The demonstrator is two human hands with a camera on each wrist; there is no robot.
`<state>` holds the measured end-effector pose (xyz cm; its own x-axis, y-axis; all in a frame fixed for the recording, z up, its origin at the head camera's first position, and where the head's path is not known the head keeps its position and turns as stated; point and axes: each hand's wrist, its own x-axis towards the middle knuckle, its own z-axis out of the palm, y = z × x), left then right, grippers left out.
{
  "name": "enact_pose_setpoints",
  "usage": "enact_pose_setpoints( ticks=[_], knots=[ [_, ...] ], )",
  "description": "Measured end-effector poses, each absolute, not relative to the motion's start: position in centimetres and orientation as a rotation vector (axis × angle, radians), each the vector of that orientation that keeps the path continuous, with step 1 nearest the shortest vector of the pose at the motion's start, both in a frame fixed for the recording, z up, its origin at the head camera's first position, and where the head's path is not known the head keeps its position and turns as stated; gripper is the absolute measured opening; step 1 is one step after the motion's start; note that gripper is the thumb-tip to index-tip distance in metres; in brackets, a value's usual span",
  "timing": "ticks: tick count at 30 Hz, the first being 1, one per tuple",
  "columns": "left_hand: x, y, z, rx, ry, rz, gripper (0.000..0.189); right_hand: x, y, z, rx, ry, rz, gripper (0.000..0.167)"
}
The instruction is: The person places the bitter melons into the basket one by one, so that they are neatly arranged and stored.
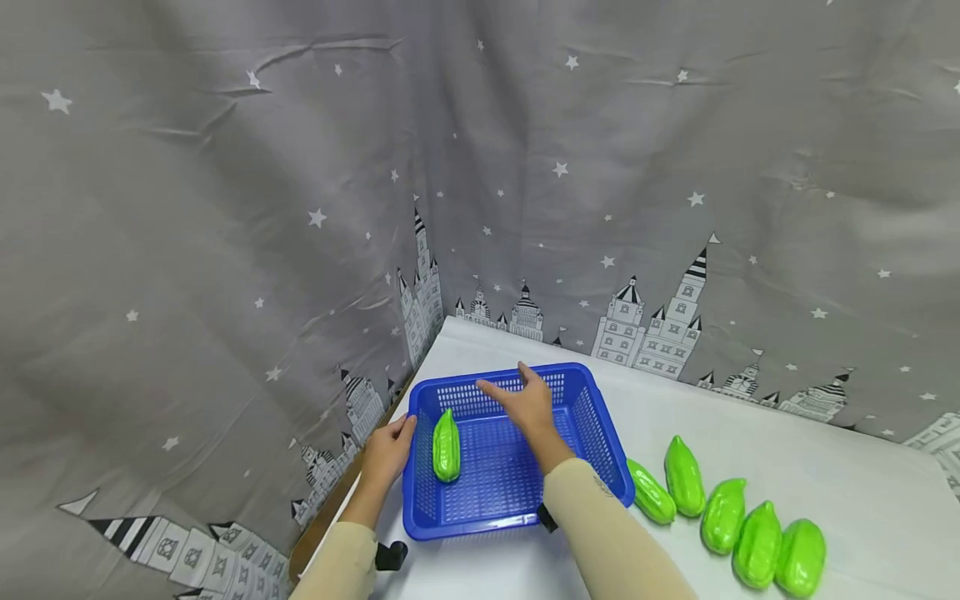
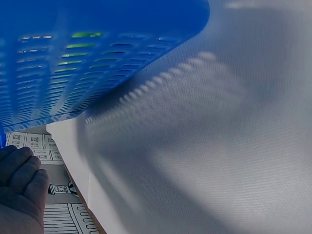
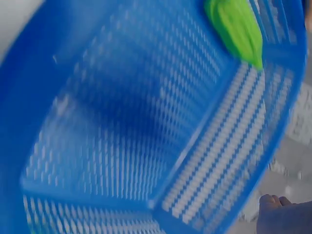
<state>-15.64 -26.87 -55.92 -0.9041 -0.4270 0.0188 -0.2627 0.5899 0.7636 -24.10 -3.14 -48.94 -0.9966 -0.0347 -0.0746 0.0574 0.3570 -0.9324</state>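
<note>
A blue plastic basket with slotted walls sits on the white table, near its left edge. Inside, at its left end, lies a bright green, ridged, gourd-shaped piece with a pointed tip. My left hand holds the basket's left rim, thumb on top; its curled fingers show beside the basket in the left wrist view. Over the basket, towards the far wall, my right hand has thumb and forefinger spread apart with nothing between them. The right wrist view is blurred, with the same green piece near its top.
Right of the basket, several similar green pieces lie in a row on the white table; the nearest one is close against the basket's right wall. A grey curtain with stars and castles stands behind and to the left.
</note>
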Motion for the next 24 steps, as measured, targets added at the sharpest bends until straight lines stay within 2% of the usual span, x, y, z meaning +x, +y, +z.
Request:
enact_pose_setpoints(
  ticks=[12, 17, 24],
  knots=[
    [-15.5, -26.9, -55.6, 0.594, -2.646, -1.203, 0.056, -26.5, 10.0, -45.3, 0.144, 2.688, -1.748, 0.1],
    [-15.4, -26.7, -55.6, 0.597, -2.674, -1.204, 0.058, -25.6, 17.6, -44.6, 0.296, 2.772, -1.699, 0.102],
    [-15.5, -26.9, -55.5, 0.587, -2.694, -1.213, 0.064, -22.5, 26.9, -44.8, 0.588, 2.82, -1.61, 0.103]
  ],
)
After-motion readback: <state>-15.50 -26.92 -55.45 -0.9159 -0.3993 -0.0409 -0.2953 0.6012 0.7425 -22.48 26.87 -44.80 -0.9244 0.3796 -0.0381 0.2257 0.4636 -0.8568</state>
